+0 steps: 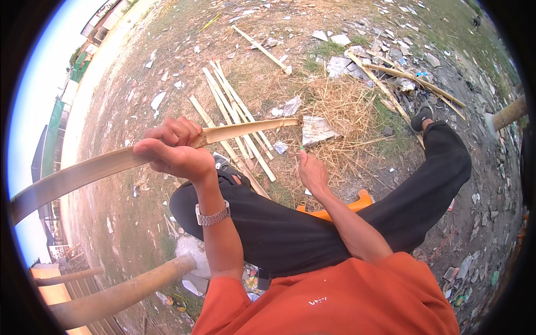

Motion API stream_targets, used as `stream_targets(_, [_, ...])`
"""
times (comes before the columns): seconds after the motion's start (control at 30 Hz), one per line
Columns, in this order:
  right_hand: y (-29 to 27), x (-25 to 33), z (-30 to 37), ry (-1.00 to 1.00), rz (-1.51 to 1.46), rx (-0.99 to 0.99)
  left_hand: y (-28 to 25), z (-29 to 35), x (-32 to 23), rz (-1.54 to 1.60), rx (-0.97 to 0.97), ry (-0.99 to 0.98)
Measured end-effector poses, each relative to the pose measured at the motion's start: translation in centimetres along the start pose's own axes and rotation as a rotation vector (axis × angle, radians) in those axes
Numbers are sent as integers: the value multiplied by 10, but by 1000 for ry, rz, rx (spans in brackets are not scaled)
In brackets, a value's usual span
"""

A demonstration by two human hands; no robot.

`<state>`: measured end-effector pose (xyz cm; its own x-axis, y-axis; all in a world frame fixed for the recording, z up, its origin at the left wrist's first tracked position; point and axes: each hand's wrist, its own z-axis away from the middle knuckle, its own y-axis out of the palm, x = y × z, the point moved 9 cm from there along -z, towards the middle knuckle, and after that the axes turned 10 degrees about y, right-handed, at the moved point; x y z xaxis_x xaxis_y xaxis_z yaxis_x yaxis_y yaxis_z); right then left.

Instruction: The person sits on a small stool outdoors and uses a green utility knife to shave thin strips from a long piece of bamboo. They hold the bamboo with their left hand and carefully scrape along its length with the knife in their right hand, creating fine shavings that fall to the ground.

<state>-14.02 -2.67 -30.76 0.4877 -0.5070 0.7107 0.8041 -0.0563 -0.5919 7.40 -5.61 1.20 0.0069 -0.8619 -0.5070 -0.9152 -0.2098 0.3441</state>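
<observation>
My left hand (178, 148) is raised at the left, its fingers wrapped round a long split bamboo strip (240, 130). One end of the strip reaches far left toward the picture's edge; the other ends near a pale, rough-faced block (318, 130) on the ground. A metal watch is on my left wrist. Lower and to the right, my right hand (313, 172) is closed in front of the block, apart from the strip. A small green bit shows at its fingertips, but what it holds is too small to make out.
Several cut bamboo strips (228, 106) lie beyond my left hand. Straw-like shavings (349, 117) surround the block. An orange plastic piece (335, 210) sits between my legs. Longer bamboo lengths (416, 81) rest by my right foot; a thick bamboo pole (125, 290) stands at lower left.
</observation>
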Motion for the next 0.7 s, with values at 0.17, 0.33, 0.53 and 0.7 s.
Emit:
stream_targets(0.17, [-40, 119, 45, -306, -319, 66, 7, 2, -1, 19, 8, 3])
stream_targets(0.33, [-48, 179, 87, -436, -398, 129, 12, 4, -2, 5, 14, 1])
stream_targets(0.53, [-54, 194, 106, -476, -429, 32, 14, 8, -4, -2, 14, 19])
stream_targets(0.7, [-46, 182, 102, -493, -237, -101, 14, 10, -7, -11, 9, 34])
